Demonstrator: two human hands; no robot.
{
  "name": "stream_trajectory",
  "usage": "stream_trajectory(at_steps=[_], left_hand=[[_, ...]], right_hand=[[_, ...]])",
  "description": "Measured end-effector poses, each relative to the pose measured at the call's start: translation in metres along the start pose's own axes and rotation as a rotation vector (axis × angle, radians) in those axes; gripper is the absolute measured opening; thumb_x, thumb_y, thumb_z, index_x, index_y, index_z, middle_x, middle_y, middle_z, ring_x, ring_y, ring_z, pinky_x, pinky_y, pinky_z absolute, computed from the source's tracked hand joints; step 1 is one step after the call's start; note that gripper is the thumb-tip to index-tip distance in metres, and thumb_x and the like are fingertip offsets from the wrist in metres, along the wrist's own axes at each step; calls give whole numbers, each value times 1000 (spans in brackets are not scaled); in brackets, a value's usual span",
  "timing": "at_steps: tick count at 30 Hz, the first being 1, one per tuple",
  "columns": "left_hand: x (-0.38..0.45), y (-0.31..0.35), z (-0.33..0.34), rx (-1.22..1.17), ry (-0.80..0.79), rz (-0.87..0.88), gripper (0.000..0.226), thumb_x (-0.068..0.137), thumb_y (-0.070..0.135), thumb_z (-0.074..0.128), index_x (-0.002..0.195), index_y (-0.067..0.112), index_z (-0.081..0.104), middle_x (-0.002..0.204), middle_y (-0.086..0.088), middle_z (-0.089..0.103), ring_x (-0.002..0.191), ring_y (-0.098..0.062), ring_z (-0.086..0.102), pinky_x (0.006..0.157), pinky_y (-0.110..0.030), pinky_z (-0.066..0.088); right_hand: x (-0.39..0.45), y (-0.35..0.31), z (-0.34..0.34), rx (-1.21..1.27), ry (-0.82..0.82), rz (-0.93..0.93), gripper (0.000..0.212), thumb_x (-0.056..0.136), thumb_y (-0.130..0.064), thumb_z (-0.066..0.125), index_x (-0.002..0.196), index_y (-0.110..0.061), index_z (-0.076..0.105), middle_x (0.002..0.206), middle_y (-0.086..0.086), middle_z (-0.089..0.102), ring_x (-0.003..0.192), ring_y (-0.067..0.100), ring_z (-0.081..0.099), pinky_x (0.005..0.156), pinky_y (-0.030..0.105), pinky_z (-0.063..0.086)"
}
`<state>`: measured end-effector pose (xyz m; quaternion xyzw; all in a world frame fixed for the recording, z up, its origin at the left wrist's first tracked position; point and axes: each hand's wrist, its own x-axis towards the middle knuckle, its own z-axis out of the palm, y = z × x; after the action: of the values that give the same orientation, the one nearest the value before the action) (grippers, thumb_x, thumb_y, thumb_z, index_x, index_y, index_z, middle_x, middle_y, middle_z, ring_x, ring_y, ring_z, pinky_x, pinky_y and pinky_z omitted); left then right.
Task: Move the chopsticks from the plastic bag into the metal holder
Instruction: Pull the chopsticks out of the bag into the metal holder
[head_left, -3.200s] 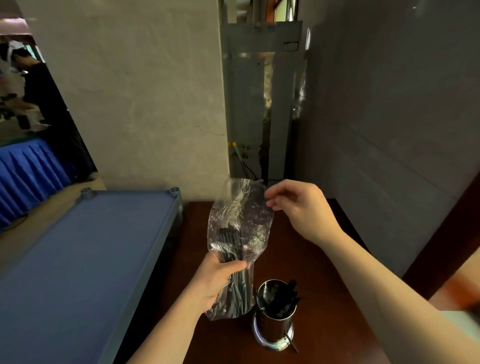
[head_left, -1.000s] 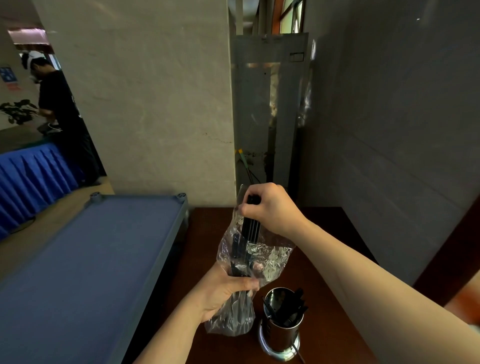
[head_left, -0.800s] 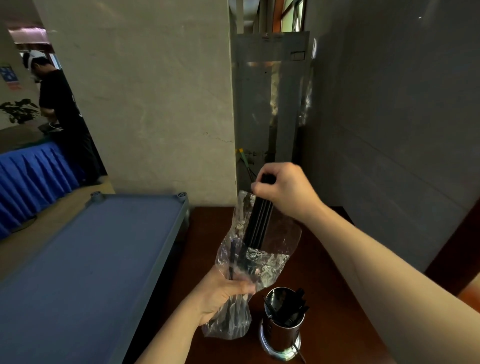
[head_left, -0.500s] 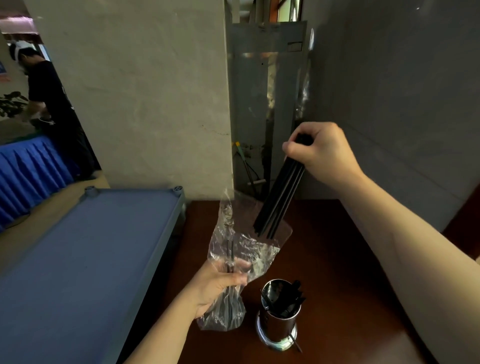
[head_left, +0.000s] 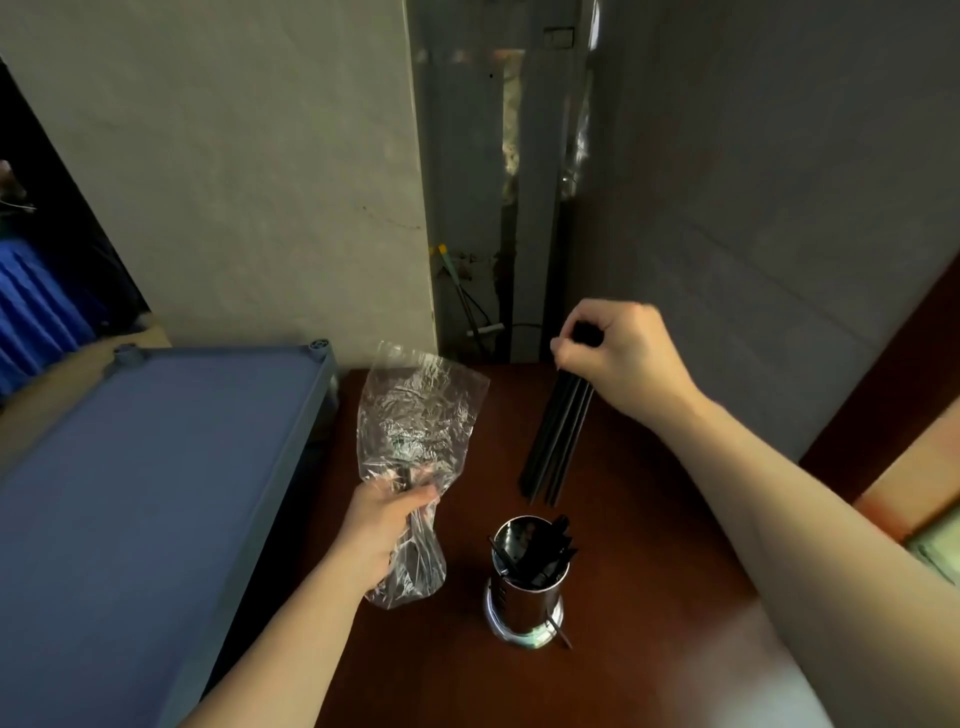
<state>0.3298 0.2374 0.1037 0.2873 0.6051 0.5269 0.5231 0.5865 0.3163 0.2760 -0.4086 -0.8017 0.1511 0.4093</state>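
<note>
My right hand (head_left: 621, 358) grips the top of a bundle of black chopsticks (head_left: 556, 436), which hangs tips down, clear of the bag, just above and behind the metal holder (head_left: 524, 597). The shiny holder stands on the dark wooden table (head_left: 649, 545) and holds several black chopsticks. My left hand (head_left: 382, 525) clutches the crumpled clear plastic bag (head_left: 415, 421) at its middle, upright, left of the holder; something dark still shows inside near my fingers.
A blue-grey cart top (head_left: 130, 493) borders the table on the left. A pale wall (head_left: 234, 182) and a grey wall (head_left: 753, 182) close the back and right. One thin stick (head_left: 558, 631) leans at the holder's base.
My right hand pulled the chopstick bundle up and out of the bag, then carried it right and down toward the holder. My left hand kept hold of the bag.
</note>
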Motion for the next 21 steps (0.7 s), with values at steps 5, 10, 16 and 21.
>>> stream_trajectory(at_steps=[5,10,16,21], left_hand=[[0,3,6,9,-25,11,30,77,11,84,104,14,73,98,4,80,99,-6,67,89,-33,38],[-5,4,4,30,-64,28,25,80,8,80,103,15,74,95,10,80,81,8,71,71,-21,38],[-9,6,-2,14,-63,50,24,82,5,78,103,17,75,99,7,80,85,3,73,72,-22,41],[-12,7,-1,-2,-76,68,21,83,4,77,97,19,78,100,6,80,87,3,73,72,-22,41]], right_hand=[[-36,32,49,-20,-120,65,12,90,-18,70,81,-11,66,54,-2,56,41,6,51,36,17,32],[-62,49,82,-56,-215,84,14,93,-17,68,84,-7,63,58,6,61,44,12,54,41,22,36],[-79,57,100,-75,-242,75,14,95,-17,64,86,-7,61,61,11,63,51,24,61,49,41,49],[-82,61,105,-89,-266,55,14,96,-17,63,87,-6,61,61,10,62,52,23,61,50,39,49]])
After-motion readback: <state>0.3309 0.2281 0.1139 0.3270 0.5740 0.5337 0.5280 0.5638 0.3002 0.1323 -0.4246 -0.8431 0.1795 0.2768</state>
